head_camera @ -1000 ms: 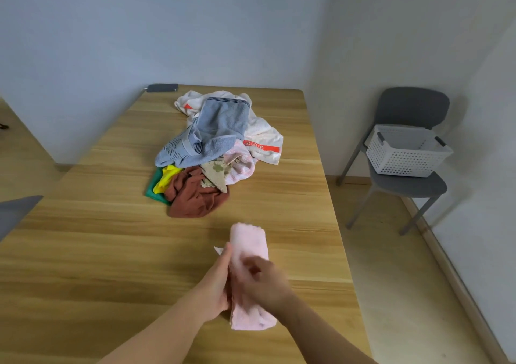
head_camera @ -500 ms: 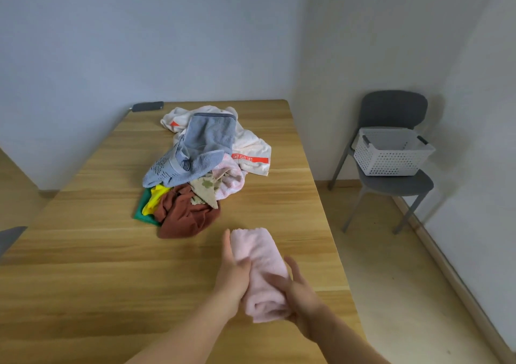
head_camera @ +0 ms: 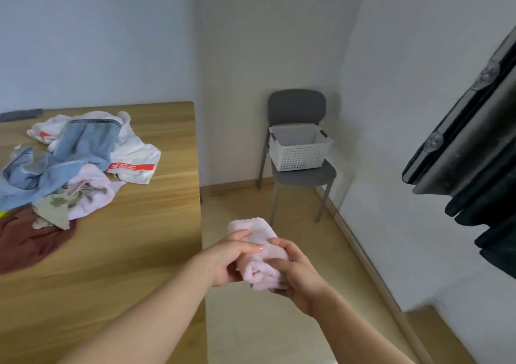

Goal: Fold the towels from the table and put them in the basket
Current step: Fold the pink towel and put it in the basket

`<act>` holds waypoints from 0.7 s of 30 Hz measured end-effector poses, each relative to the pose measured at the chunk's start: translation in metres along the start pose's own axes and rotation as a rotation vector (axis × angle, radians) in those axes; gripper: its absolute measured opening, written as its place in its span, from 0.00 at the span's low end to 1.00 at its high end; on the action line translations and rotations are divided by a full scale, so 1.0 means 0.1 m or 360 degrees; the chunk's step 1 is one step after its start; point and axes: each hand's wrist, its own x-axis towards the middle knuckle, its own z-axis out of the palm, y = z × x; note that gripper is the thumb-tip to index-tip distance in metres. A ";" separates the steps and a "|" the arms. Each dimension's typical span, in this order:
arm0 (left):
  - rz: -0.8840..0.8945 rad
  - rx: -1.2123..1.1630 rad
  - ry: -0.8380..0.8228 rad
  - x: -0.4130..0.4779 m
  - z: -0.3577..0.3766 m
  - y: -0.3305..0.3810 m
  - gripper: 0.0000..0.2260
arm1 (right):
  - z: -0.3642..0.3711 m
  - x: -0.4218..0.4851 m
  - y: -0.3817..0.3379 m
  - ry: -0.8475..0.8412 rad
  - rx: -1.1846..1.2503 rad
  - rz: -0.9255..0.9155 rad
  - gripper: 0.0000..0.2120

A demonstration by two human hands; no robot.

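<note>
A person's two bare hands hold a small folded pink towel [head_camera: 255,231] in the air, just past the right edge of a wooden table [head_camera: 139,252] and above the floor.

The left hand [head_camera: 226,260] grips the towel from the left, with its fingers [head_camera: 251,248] laid across the top and the thumb side wrapped round the bundle. The right hand [head_camera: 296,277] curls round the near rolled end from the right and below. Neither hand is open, and both clasp the same towel, whose far end sticks out beyond the fingers.

A white perforated basket [head_camera: 300,151] sits on the seat of a grey chair [head_camera: 297,107] in the corner, well apart from the hands and straight ahead. From here it looks empty, though its floor is mostly hidden. A pile [head_camera: 83,154] of unfolded towels, blue, white, pink, patterned and brown, lies on the table to the left.

The step in hand appears to be carrying the folded towel to the basket. To do it well:

- Grip firmly enough that the layers do not slip apart.
- Hold the bundle level.
- Lower it flat onto the basket's bottom rather than dropping it, so that the fold survives.
- Place it against one wall, which leaves room for the rest.

A dark object [head_camera: 474,154] hangs at the right edge, and I cannot tell what it is. The path should pass to its left.
</note>
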 end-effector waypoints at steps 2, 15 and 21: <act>-0.0020 0.0120 -0.0159 0.16 0.51 0.06 0.34 | -0.58 -0.05 -0.08 0.0050 0.0032 0.0003 0.16; 0.0087 0.0049 -0.0166 1.28 2.01 0.73 0.37 | -2.36 0.47 -0.72 0.0089 0.0154 0.0086 0.12; 0.0143 -0.0129 0.0051 2.16 1.95 1.44 0.24 | -2.71 1.49 -1.28 0.0166 0.0067 0.0140 0.10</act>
